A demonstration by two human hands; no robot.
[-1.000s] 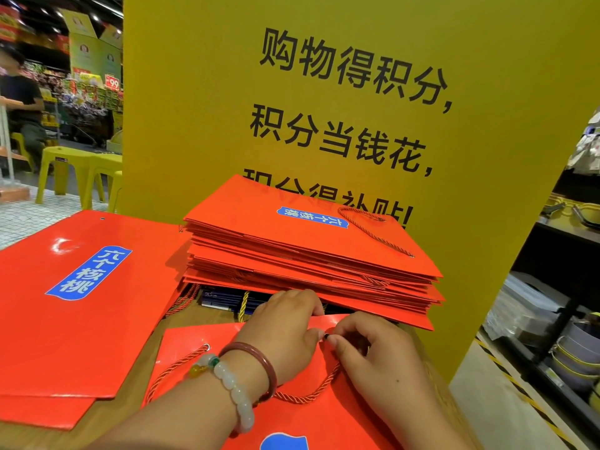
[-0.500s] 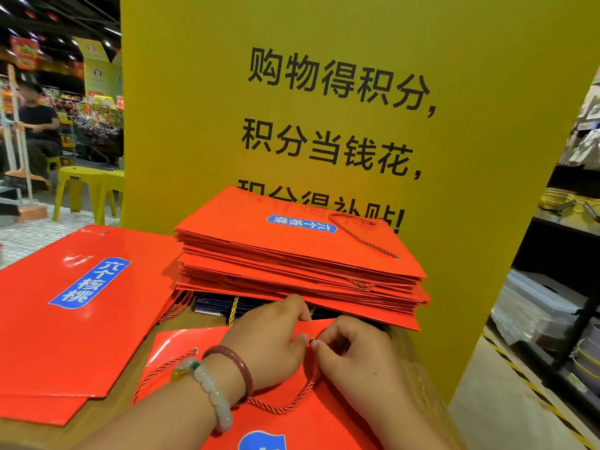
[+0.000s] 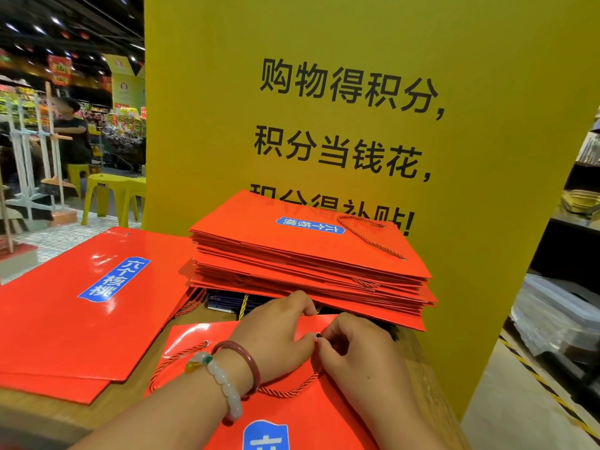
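A flat red paper bag (image 3: 194,339) with a blue label lies in front of me on the wooden table (image 3: 39,414). Its twisted red cord handle (image 3: 285,389) loops across the bag. My left hand (image 3: 276,336), with a bead bracelet and a red bangle on the wrist, grips the bag's top edge beside a metal eyelet (image 3: 318,335). My right hand (image 3: 354,355) pinches at that eyelet with thumb and forefinger; the cord end is hidden under the fingers.
A tall stack of the same red bags (image 3: 308,264) sits just behind my hands. More flat red bags (image 3: 81,303) lie to the left. A yellow sign board (image 3: 357,125) stands behind. Shelves (image 3: 568,287) are at the right, yellow stools (image 3: 110,193) and a person at the far left.
The camera has tilted a little upward and the hands have shifted slightly. Both hands stay at the eyelet on the bag's top edge.
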